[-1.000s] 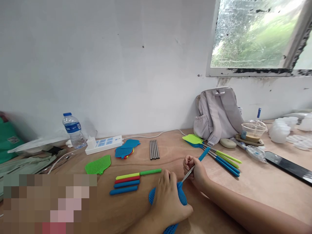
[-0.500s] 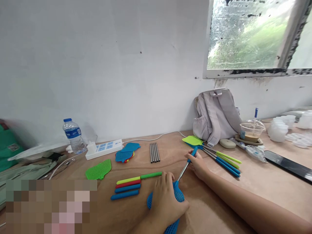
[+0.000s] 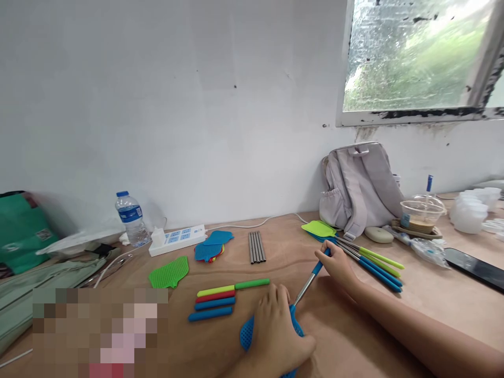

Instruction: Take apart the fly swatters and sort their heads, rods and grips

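Note:
My left hand (image 3: 277, 336) lies flat, fingers spread, on the blue mesh head (image 3: 247, 334) of a fly swatter on the wooden table (image 3: 413, 299). My right hand (image 3: 337, 262) is closed on the blue handle (image 3: 318, 266) of that swatter; its metal rod (image 3: 302, 291) runs from the head up to the handle. Finished swatters (image 3: 366, 257) with green and blue handles lie just right of my right hand. Loose coloured handles (image 3: 220, 299) lie left of my left hand.
Metal rods (image 3: 256, 247) lie mid-table, with blue mesh heads (image 3: 212, 245) and a green mesh head (image 3: 170, 273) to their left. A power strip (image 3: 177, 240) and water bottle (image 3: 131, 219) stand by the wall. A grey backpack (image 3: 360, 189), drink cup (image 3: 421, 215) and phone (image 3: 476, 268) are at right.
My right hand has slid along the rod away from the head, drawing the blue handle out toward the finished swatters. My left hand has stayed pressed on the mesh head.

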The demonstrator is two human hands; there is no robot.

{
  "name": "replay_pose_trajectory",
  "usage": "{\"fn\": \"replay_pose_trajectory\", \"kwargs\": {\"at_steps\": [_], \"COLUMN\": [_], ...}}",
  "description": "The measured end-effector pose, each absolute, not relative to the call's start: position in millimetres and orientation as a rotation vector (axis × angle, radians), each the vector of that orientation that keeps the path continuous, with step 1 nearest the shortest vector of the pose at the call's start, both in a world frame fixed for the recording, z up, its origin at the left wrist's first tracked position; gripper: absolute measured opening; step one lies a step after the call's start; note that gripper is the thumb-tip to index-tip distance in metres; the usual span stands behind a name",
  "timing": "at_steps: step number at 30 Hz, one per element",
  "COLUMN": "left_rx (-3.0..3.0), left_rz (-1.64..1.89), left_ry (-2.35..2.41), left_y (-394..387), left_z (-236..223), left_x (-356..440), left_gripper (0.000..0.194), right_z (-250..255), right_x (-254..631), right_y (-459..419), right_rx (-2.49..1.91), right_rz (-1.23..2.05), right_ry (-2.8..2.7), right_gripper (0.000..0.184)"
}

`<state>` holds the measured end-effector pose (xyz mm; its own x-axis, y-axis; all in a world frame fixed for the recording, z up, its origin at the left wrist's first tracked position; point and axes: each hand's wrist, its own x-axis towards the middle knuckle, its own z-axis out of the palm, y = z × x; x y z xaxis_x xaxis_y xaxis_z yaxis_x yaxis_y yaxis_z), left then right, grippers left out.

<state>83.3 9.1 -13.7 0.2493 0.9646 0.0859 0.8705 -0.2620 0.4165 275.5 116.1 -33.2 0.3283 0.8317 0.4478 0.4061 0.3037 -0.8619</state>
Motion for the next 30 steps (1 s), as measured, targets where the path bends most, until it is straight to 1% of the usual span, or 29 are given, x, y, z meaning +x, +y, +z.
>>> {"fn": "replay_pose_trajectory", "kwargs": {"at_steps": [5,8,12,16,19,21,23,26,28,30], "left_rx": [2.231,2.225,2.237,2.22,2.224,2.244,2.304,2.579,2.763,2.793], "left_rz": [0.416,0.399,0.395,0.431,0.511,0.617,0.794,1.092,1.282,1.5], "left_ry": [1.737,1.752,1.746,1.728,1.699,1.654,1.524,1.08,0.849,0.871], "left_y": [13,19,21,18,13,8,1,-7,-9,-5], "left_z": [-18,-14,-10,-14,-17,-16,-12,-7,-5,-5], "left_x": [81,77,76,79,79,73,62,36,17,0], "left_gripper": [0.039,0.036,0.033,0.028,0.027,0.028,0.031,0.032,0.029,0.025], "right_z": [-32,-33,-19,8,20,24,25,25,23,20], "right_x": [271,281,302,308,302,298,298,303,311,321], "right_y": [91,71,55,43,34,31,30,32,36,40], "right_rx": [-1.331,-1.329,-1.293,-1.195,-1.113,-1.033,-0.986,-0.962,-0.954,-0.982], "right_rz": [0.345,0.369,0.493,0.381,0.342,0.373,0.404,0.38,0.339,0.29], "right_ry": [-1.323,-1.453,-1.837,-2.316,-2.535,-2.634,-2.688,-2.712,-2.698,-2.634], "right_gripper": [0.018,0.02,0.024,0.013,0.017,0.023,0.026,0.026,0.025,0.025]}}
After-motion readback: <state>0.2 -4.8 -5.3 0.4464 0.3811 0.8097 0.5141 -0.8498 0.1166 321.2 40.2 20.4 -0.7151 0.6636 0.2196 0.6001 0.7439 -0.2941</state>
